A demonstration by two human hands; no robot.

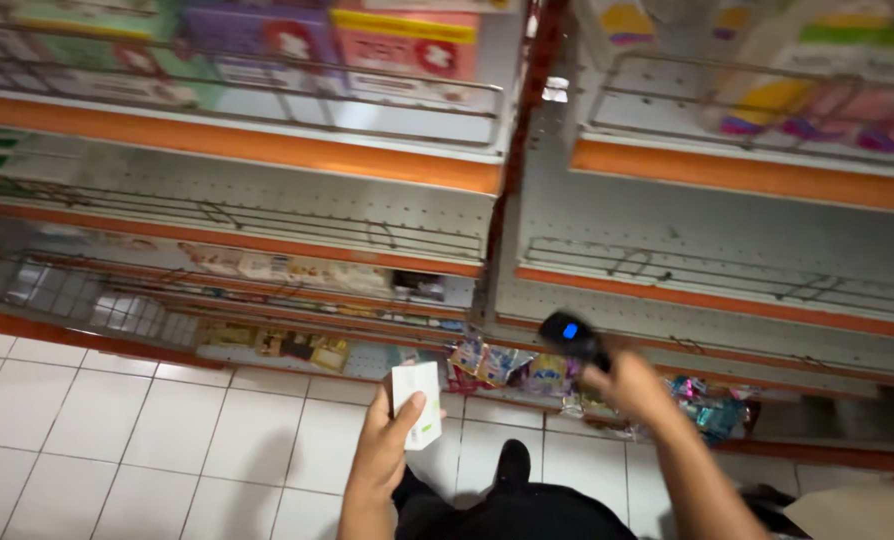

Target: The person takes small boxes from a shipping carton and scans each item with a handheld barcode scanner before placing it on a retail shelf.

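We look down from head height at our two forearms stretched out over a white tiled floor [167,430] in front of store shelving. Our left hand [385,450] rises from the bottom edge with the forearm nearly vertical in the view, wrist straight, back of the hand facing us. Its fingers are clamped on a small white card-like packet [417,400]: the thumb [410,410] lies across the front face, and the other fingers are hidden behind it. The packet stands upright, its lower corner tinted green, held above the floor tiles just in front of the lowest shelf.

Our right hand [627,385] comes in from the lower right, forearm slanting up and to the left, wrist bent slightly. Its fingers are wrapped shut around the grip of a dark handheld scanner [570,338], whose head points up and left and shows a small lit blue screen. The scanner sits to the right of the packet and a little higher, the two apart and not touching.

Below the scanner, small colourful packets [502,368] crowd the bottom shelf [367,358]. Higher up run grey perforated shelves with orange edges [267,145] and wire rails, and pastel boxes [407,45] stand on top.
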